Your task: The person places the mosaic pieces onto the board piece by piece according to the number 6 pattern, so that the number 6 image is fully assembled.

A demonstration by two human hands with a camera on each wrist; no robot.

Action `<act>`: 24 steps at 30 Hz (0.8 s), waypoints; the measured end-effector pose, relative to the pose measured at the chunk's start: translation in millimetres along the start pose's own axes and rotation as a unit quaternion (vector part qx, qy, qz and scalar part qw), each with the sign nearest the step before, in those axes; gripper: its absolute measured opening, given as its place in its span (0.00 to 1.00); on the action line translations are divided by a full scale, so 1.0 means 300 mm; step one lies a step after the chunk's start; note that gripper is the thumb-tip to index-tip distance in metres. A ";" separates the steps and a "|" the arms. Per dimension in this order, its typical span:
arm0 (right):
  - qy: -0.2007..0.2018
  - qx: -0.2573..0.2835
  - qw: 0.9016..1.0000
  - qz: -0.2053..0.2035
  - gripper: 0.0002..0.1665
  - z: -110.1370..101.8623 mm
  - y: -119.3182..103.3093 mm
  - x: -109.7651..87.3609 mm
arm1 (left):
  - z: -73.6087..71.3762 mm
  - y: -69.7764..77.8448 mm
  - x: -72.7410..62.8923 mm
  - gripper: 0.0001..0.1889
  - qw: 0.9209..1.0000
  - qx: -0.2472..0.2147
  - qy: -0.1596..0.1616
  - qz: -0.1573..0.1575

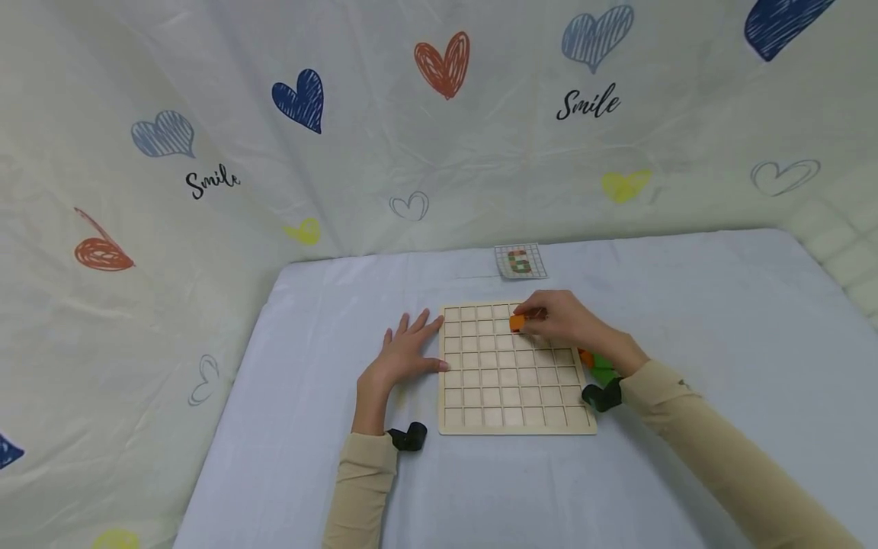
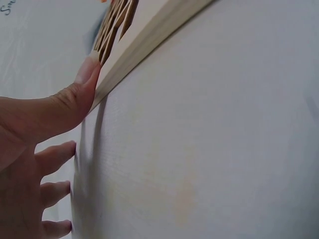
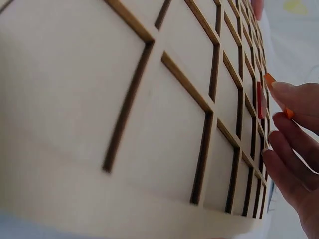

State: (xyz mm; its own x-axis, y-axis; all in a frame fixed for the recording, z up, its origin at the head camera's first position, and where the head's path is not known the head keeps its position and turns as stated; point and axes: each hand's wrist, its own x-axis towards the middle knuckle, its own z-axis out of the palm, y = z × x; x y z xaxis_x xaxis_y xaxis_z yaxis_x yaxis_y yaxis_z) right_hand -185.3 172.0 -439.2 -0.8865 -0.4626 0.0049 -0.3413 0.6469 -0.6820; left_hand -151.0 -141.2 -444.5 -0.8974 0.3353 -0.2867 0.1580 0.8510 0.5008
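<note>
A wooden grid board (image 1: 509, 396) with square cells lies on the white-covered table. My right hand (image 1: 559, 316) is over its upper right part and pinches a small orange square tile (image 1: 517, 323) between thumb and finger. In the right wrist view, a narrow red strip (image 3: 259, 99) shows at the grid beside the orange tile (image 3: 269, 78); whether it is a separate piece I cannot tell. At the board's left edge, my left hand (image 1: 405, 354) lies with fingers spread. Its thumb (image 2: 89, 74) touches the board's rim (image 2: 144, 42), and the index fingertip is at the upper left edge.
Green pieces (image 1: 604, 370) and an orange piece (image 1: 586, 358) lie just right of the board, partly hidden by my right wrist. A card (image 1: 521, 261) printed with a coloured grid pattern lies behind the board. A cloth with printed hearts (image 1: 442, 65) hangs behind the table.
</note>
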 end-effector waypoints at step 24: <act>-0.012 -0.077 0.995 -0.057 0.13 0.068 -0.022 0.062 | 0.005 -0.005 0.000 0.47 1.000 0.009 -0.002 -0.004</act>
State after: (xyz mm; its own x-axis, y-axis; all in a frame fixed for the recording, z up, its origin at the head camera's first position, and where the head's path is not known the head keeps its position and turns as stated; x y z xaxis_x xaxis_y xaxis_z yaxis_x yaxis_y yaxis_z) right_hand -193.1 146.7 -449.4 -0.8317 -0.5524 0.0569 -0.4855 0.6736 -0.5572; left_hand -150.6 -141.9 -446.6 -0.8972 0.3302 -0.2934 0.1588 0.8609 0.4834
